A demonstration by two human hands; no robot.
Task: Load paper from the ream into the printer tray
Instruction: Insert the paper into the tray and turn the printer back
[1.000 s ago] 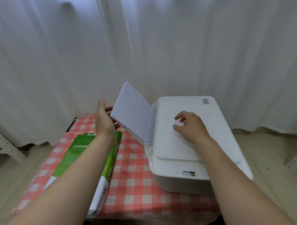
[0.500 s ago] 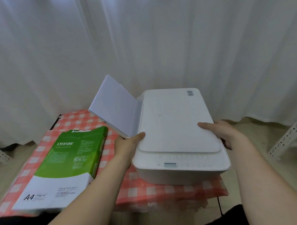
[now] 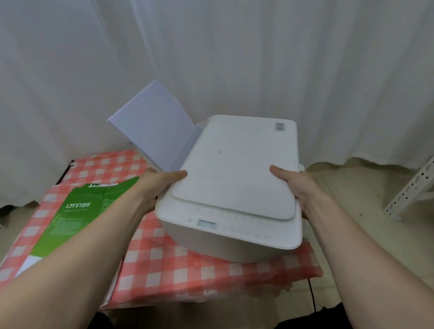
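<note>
A white printer [image 3: 235,180] stands on the right part of a small table with a red-and-white checked cloth [image 3: 162,261]. A stack of white paper [image 3: 155,124] leans up and to the left out of the tray at the printer's left side. My left hand [image 3: 158,184] grips the printer's left edge, thumb on top. On the opposite edge my right hand [image 3: 294,187] grips it the same way. A green-and-white A4 paper ream [image 3: 79,215] lies on the cloth at the left, partly hidden by my left forearm.
White curtains [image 3: 216,52] hang close behind the table. A white perforated metal shelf post [image 3: 419,183] leans at the right over a beige floor. A black cable [image 3: 312,295] hangs down from the table's front right.
My left hand came off the paper stack and took the printer's left edge; my right hand slid from the lid to the right edge. The view has shifted, and the printer now looks slightly turned.
</note>
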